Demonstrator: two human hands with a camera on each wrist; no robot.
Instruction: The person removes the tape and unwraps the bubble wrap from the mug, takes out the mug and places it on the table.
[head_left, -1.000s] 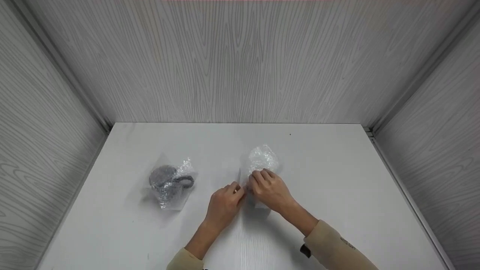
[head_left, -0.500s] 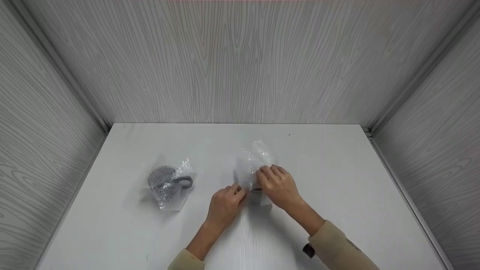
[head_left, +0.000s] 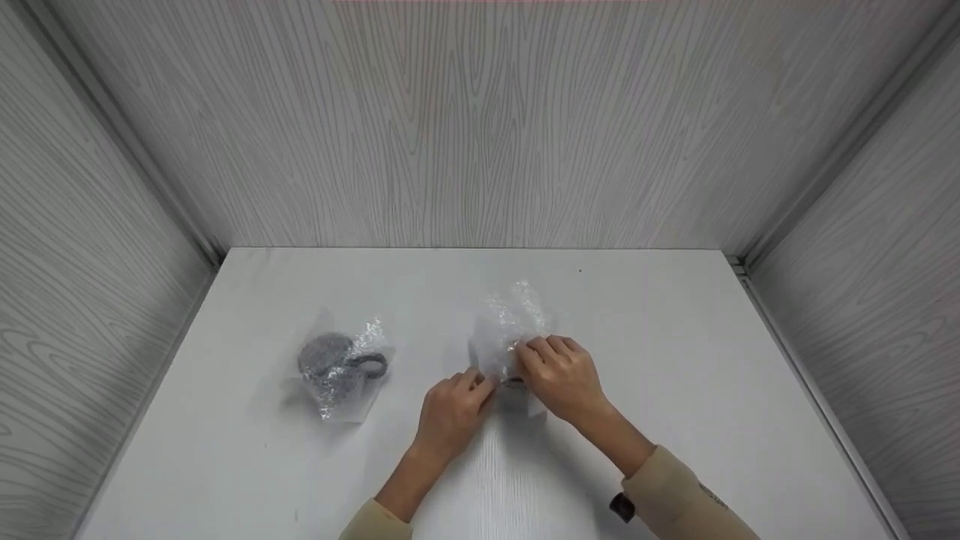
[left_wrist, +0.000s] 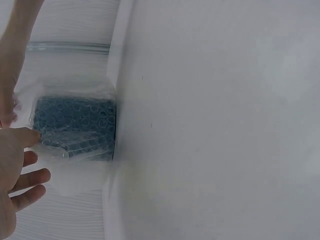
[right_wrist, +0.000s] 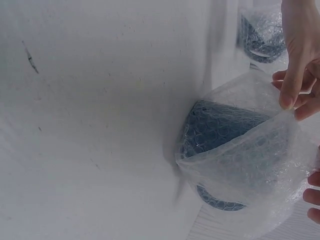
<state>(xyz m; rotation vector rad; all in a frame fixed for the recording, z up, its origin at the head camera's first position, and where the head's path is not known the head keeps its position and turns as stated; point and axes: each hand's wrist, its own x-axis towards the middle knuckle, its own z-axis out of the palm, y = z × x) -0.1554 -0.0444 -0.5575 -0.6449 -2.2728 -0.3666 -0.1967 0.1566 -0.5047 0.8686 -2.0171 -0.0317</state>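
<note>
A dark blue mug stands near the middle of the table, wrapped in clear bubble wrap. Its curved handle shows through the wrap in the right wrist view, below a diagonal wrap edge. My left hand pinches the near left part of the wrap between thumb and index finger. On the other side, my right hand grips the wrap with bent fingers, its fingertips over the mug. In the left wrist view, the bubble pattern covers the mug's body.
Left of my hands lies a second dark mug in bubble wrap, its ring handle pointing right. The white table is bounded by grey wood-grain panels at the back and both sides.
My right hand has shifted slightly right, drawing the wrap with it and uncovering a dark edge between the hands. The left hand has barely moved; the second mug stays in place.
</note>
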